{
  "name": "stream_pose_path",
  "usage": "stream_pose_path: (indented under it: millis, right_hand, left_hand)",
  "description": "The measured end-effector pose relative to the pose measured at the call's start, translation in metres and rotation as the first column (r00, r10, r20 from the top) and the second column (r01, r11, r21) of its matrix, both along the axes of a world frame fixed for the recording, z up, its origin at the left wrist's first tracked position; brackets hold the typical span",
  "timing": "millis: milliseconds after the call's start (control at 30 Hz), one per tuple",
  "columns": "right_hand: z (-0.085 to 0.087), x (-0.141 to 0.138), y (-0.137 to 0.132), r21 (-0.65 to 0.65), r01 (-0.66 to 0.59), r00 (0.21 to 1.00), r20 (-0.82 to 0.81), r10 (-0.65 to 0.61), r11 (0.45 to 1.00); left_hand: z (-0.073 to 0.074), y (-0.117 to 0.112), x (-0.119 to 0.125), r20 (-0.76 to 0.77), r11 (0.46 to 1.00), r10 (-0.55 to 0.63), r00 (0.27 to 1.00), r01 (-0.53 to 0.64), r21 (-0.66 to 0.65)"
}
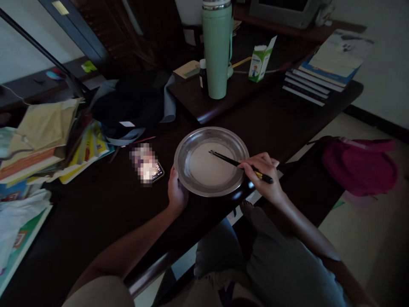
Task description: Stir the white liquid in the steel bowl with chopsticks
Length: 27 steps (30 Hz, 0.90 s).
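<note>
A round metal basin (pixel 180 170) sits at the front of the dark table, with a pale whitish substance (pixel 209 168) over its bottom; whether it is liquid or powder I cannot tell. My left hand (pixel 177 192) grips the basin's left rim, thumb on the outer side and the other fingers mostly hidden beneath. In my right hand (pixel 263 175) is a pair of black chopsticks (pixel 225 158) with yellow marks near the upper end. They slant over the right rim, and their tips are above or in the pale substance near the middle.
A lit phone (pixel 158 172) lies left of the basin. Behind stand a green thermos (pixel 217 51), a small dark bottle (pixel 203 74) and an opened green-white box (pixel 260 62). Books (pixel 306 83) are stacked at right, papers (pixel 41 128) at left. A black bag (pixel 134 98) lies behind the phone.
</note>
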State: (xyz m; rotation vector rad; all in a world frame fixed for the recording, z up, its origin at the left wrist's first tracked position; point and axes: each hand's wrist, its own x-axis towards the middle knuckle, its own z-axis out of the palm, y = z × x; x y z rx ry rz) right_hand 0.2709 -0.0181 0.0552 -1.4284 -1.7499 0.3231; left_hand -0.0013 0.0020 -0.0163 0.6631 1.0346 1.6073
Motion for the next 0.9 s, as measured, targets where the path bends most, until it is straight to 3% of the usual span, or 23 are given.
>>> stream_pose_path:
  millis: [133,267,400,533,767,900]
  right_hand:
    - [0.009,0.012,-0.008,0.004,0.069,0.996,0.064,-0.069,0.998]
    - [0.022,0.025,-0.019,-0.029,0.076,0.997,0.026,-0.075,0.997]
    - [0.032,0.038,-0.026,-0.091,0.015,0.999,-0.041,-0.019,0.996]
    - [0.036,0.042,-0.028,-0.159,-0.128,0.988,-0.106,0.112,0.979]
    - [0.017,0.018,-0.012,-0.168,-0.248,0.959,-0.18,0.217,0.954]
    - [0.0,0.005,-0.002,-0.146,-0.203,0.975,-0.122,0.186,0.968]
  left_hand:
    - [-0.005,0.001,0.0,0.012,1.0,-0.002,1.0,0.002,-0.007]
    - [-0.009,0.003,-0.001,-0.006,1.0,-0.012,1.0,0.012,0.005]
    - [-0.012,0.005,-0.001,-0.01,1.0,-0.016,1.0,0.016,0.021]
    - [-0.014,0.005,-0.001,-0.004,0.999,-0.03,1.0,0.03,0.012]
    - [-0.007,0.004,0.002,0.009,1.0,-0.013,1.0,0.013,0.01]
    - [-0.005,0.002,0.004,0.011,1.0,-0.012,1.0,0.012,0.01]
